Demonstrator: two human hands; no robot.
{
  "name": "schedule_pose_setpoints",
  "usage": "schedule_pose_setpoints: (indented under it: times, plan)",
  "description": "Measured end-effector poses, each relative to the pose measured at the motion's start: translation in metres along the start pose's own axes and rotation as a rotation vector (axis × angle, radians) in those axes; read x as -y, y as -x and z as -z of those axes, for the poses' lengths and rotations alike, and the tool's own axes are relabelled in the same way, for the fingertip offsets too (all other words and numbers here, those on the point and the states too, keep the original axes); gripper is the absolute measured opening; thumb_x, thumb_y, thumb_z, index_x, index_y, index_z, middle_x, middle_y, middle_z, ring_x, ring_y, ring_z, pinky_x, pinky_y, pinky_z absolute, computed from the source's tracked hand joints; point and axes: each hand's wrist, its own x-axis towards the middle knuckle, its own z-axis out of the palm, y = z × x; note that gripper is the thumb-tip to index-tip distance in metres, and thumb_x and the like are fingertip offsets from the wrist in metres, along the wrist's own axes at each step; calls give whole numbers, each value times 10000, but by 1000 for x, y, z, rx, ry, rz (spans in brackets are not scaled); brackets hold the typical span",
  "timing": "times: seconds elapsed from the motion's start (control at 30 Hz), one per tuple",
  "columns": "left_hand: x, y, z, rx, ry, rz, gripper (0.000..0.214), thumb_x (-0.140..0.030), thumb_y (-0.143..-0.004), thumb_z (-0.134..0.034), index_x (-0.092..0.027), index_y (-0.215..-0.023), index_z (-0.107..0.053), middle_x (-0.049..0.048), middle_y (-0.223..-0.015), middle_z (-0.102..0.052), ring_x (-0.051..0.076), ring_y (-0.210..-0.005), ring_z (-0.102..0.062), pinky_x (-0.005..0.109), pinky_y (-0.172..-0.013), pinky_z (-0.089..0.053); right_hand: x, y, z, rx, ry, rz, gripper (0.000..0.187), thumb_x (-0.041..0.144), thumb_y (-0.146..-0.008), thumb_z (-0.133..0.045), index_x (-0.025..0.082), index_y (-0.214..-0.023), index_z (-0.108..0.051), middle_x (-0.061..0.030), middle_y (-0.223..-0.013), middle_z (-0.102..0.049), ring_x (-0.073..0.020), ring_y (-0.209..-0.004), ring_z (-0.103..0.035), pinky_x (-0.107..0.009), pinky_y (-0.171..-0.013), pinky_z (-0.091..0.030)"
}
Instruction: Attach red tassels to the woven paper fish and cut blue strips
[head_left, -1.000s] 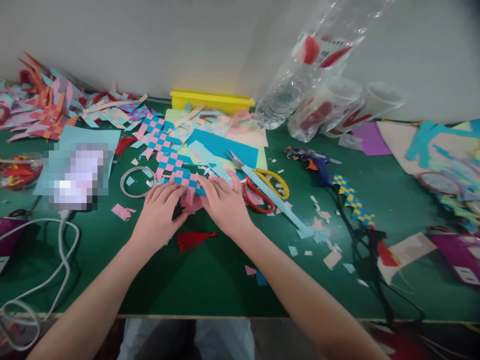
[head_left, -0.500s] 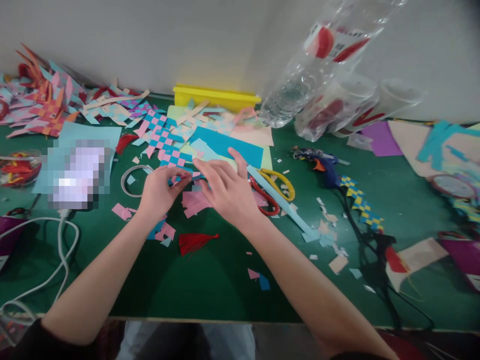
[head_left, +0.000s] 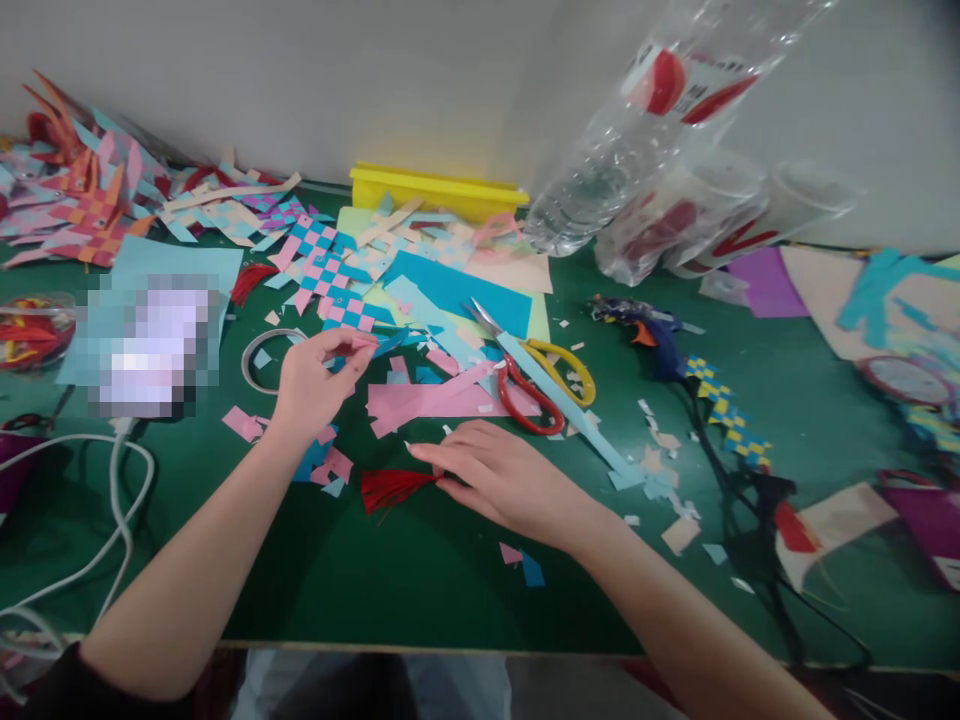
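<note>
My left hand (head_left: 319,380) is closed in a pinch on a small pink-and-blue woven paper piece (head_left: 390,343), which sticks out to the right of the fingertips. My right hand (head_left: 502,482) is low over the table, its thumb and fingers around the corded end of a red tassel (head_left: 394,489). The tassel lies flat with its fringe toward the left. Just beyond this hand are pink paper strips (head_left: 427,395). Scissors with one red and one yellow handle (head_left: 532,410) lie under a long light-blue strip (head_left: 566,405).
A roll of tape (head_left: 259,365) sits left of my left hand, near a phone (head_left: 154,345) with a white cable. Checkered paper pieces (head_left: 319,255) lie behind. To the right are a glue gun (head_left: 652,340), a bottle (head_left: 600,180) and wrapped cups (head_left: 720,215).
My right hand has left the woven piece beside my left hand and come down, nearer and to the right, onto the tassel's end. My left hand keeps its pinch.
</note>
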Motion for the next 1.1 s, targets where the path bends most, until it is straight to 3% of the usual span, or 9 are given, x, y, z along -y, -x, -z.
schedule_pose_setpoints:
  times: [0.1,0.2,0.33,0.43,0.53,0.63,0.73,0.83,1.1]
  plan:
    - [2,0,1,-15,26,-1,178,-337,-810,-654,-175,-860,-708,61,-871,-724,170,-776,-670,259,-669,-541,2,-5,4,-58,-26,-10,434,57,-890,-459,166,-1310,-457,-46,-866,-673,-177,-801,-624,-358,-702,-542]
    - [5,-1,0,-18,60,-2,181,-335,-803,-658,-168,-859,-701,64,-871,-723,173,-790,-674,263,-689,-546,4,-14,17,-152,-194,-85,496,96,-887,-507,233,-1353,-406,-3,-874,-663,-153,-831,-634,-358,-769,-553]
    - [7,-1,-2,-19,118,2,136,-313,-790,-665,-177,-782,-679,54,-840,-718,176,-768,-670,292,-692,-559,9,-43,33,-485,-453,-152,530,159,-874,-575,285,-1351,-382,31,-833,-658,-129,-721,-648,-334,-739,-565]
    - [5,-1,-3,-32,148,34,111,-305,-773,-681,-195,-786,-678,44,-811,-709,180,-733,-662,304,-631,-562,13,-76,26,-700,-489,-323,523,248,-899,-555,285,-1364,-319,2,-899,-666,-138,-663,-623,-338,-645,-550]
    - [3,-1,-3,-32,188,40,124,-300,-782,-667,-181,-812,-680,45,-805,-703,161,-717,-658,289,-643,-556,13,-104,0,-863,-504,-458,448,260,-884,-576,245,-1281,-369,-11,-919,-683,-119,-603,-579,-309,-597,-520]
    - [3,-1,-3,-51,234,75,128,-293,-790,-657,-167,-804,-677,40,-806,-703,142,-705,-655,263,-644,-549,7,-118,-26,-879,-424,-500,343,239,-838,-627,220,-1143,-470,2,-881,-696,-100,-559,-533,-318,-679,-510]
    - [5,-1,-3,-68,273,115,123,-290,-786,-669,-172,-818,-687,34,-830,-710,143,-749,-666,260,-688,-556,-1,-118,-40,-876,-310,-514,332,229,-827,-631,216,-1124,-485,12,-882,-702,-93,-537,-512,-354,-769,-486]
    - [7,-1,-3,-86,310,147,120,-288,-795,-664,-178,-832,-696,32,-837,-715,137,-769,-668,257,-721,-555,-5,-115,-44,-875,-256,-476,349,213,-830,-625,217,-1143,-470,26,-829,-706,-103,-530,-506,-354,-771,-469]
    - [5,0,-3,-125,417,207,140,-313,-747,-722,-175,-769,-711,2,-713,-670,100,-659,-607,194,-621,-492,-11,-117,-48,-893,-133,-394,311,236,-854,-637,239,-1118,-473,46,-826,-726,-105,-548,-535,-362,-802,-417]
